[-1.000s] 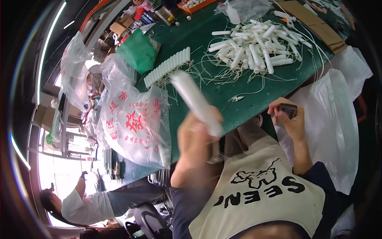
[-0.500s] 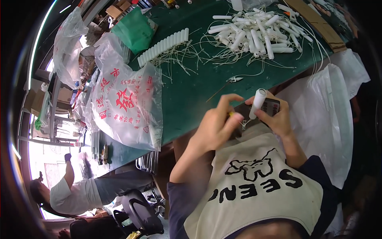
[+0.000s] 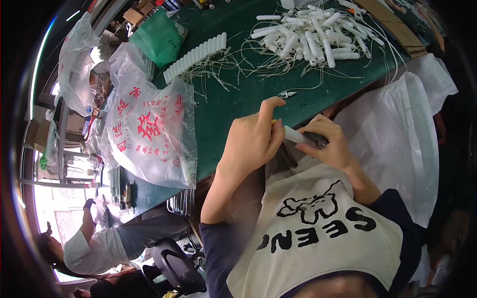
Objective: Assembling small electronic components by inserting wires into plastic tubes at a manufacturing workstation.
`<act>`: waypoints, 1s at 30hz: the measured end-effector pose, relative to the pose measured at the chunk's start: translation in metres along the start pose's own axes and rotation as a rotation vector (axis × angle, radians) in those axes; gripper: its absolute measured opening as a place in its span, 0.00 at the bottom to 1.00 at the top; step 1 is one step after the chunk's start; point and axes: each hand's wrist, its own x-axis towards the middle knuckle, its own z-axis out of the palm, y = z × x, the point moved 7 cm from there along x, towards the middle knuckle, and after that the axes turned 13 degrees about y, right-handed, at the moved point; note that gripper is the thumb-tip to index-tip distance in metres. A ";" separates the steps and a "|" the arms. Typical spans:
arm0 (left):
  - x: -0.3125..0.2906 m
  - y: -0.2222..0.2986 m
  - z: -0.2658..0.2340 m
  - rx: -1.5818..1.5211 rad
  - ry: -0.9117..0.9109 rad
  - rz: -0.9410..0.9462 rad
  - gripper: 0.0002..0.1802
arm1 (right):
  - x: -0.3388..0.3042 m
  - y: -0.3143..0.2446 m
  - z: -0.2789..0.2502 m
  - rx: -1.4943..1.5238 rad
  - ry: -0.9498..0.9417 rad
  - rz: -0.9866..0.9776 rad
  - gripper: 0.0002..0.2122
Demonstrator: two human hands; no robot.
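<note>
My right hand [image 3: 334, 144] is closed round a white tube [image 3: 295, 135] and a dark handheld device [image 3: 318, 140], held together above my lap. The tube now lies tilted, its far end pointing at my left hand. My left hand [image 3: 251, 136] is just left of that end, with thumb and fingers pinched and the index finger bent up. A small yellow thing [image 3: 274, 121] peeks out between those fingers; most of it is hidden. Beyond, on the green table [image 3: 223, 111], lies a small white pointed piece [image 3: 287, 94].
A heap of white tubes with thin wires [image 3: 318, 42] covers the table's far right. Left of it stands a row of tubes [image 3: 196, 55]. A clear plastic bag [image 3: 149, 134] and a green bag [image 3: 158, 37] sit at left. White sacking [image 3: 397, 149] hangs at right. A co-worker [image 3: 99, 243] sits far left.
The tube has tipped from nearly upright toward the left, with the device turned alongside. My left hand has moved up and left, pinching near the tube's end. The whole view has shifted slightly.
</note>
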 end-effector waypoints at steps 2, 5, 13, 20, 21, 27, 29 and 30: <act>0.003 0.013 0.000 0.267 0.039 0.209 0.15 | -0.001 -0.002 0.000 -0.070 0.023 -0.077 0.14; 0.000 0.016 0.010 0.195 -0.009 0.280 0.13 | -0.002 -0.003 0.001 -0.040 0.040 -0.093 0.14; 0.000 -0.012 0.010 0.079 -0.035 0.021 0.19 | -0.003 0.006 -0.005 -0.020 0.100 -0.027 0.14; 0.005 -0.006 0.018 0.041 -0.043 0.122 0.27 | -0.002 0.005 -0.003 -0.063 0.027 -0.025 0.13; 0.006 -0.004 0.018 0.041 -0.045 0.124 0.27 | -0.002 0.006 -0.003 -0.063 0.029 -0.024 0.13; 0.010 -0.006 0.033 0.049 -0.107 0.158 0.19 | -0.006 0.013 0.001 -0.110 0.048 -0.113 0.13; 0.017 -0.046 0.037 -0.471 -0.106 -0.390 0.16 | -0.009 0.027 -0.005 -0.104 0.118 -0.024 0.13; 0.018 -0.067 0.034 -0.410 -0.011 -0.412 0.17 | -0.010 0.026 -0.005 -0.099 0.116 -0.027 0.13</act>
